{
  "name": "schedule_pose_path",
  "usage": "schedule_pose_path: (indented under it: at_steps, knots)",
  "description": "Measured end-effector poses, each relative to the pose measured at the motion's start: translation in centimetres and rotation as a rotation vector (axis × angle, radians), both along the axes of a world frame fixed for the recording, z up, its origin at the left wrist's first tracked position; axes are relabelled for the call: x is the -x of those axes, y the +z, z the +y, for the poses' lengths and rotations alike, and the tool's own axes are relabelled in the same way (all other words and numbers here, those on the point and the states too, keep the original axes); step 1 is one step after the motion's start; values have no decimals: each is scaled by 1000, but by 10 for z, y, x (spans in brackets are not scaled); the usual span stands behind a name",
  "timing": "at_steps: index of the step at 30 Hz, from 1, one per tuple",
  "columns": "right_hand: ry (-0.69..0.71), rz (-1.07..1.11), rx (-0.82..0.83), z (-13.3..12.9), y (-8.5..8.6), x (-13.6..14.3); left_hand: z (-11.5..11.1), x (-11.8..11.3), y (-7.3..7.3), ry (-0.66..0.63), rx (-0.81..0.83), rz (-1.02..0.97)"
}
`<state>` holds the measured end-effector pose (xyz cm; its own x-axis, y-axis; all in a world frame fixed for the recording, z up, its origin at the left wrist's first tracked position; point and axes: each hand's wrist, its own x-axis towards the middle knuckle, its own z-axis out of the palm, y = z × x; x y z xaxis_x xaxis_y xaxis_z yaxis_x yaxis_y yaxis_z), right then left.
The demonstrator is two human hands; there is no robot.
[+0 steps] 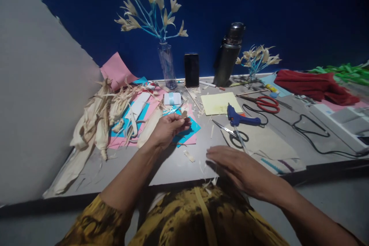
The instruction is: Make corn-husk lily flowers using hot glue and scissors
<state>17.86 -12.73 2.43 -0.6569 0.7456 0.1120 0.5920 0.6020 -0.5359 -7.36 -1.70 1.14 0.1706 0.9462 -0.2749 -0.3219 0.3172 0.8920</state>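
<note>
My left hand (170,128) is raised over the coloured paper, pinching a small tan piece of corn husk (184,114) between thumb and fingertips. Low over the table's front edge, my right hand (236,167) is stretched out, palm down, with nothing visible in it. Between the two hands lies a small husk scrap (189,156). Black-handled scissors (233,133) rest just beyond my right fingers, beside a blue glue gun (243,118). Dried corn husks (100,130) are heaped to the left of my left hand.
Along the wall stand a glass vase (167,65) of husk flowers, a phone (191,70), a steel flask (229,55) and a smaller bunch of flowers (256,61). Red-handled scissors (267,104), a black cord (305,130) and a red cloth (311,86) lie to the right.
</note>
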Motion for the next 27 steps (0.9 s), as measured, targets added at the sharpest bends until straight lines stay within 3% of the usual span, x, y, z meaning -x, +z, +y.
schedule_pose_path:
  at_steps: [3, 8, 12, 16, 23, 27]
  knots:
    - [-124, 5, -63, -7, -18, -1, -1, 2, 2, 7, -16, -13]
    - [-83, 14, -89, -26, -46, 13, -3, 5, 3, 24, -14, 11]
    - [154, 139, 29, -23, -38, 34, 0, 3, 8, 26, -16, 30]
    - [104, 122, 3, -10, -29, 51, 3, -1, 18, 24, -38, 53]
    - [221, 35, -11, -16, -29, 43, 10, -1, 18, -2, -72, 141]
    - [357, 170, -98, -21, -35, 38, 17, -4, 16, 7, -121, 267]
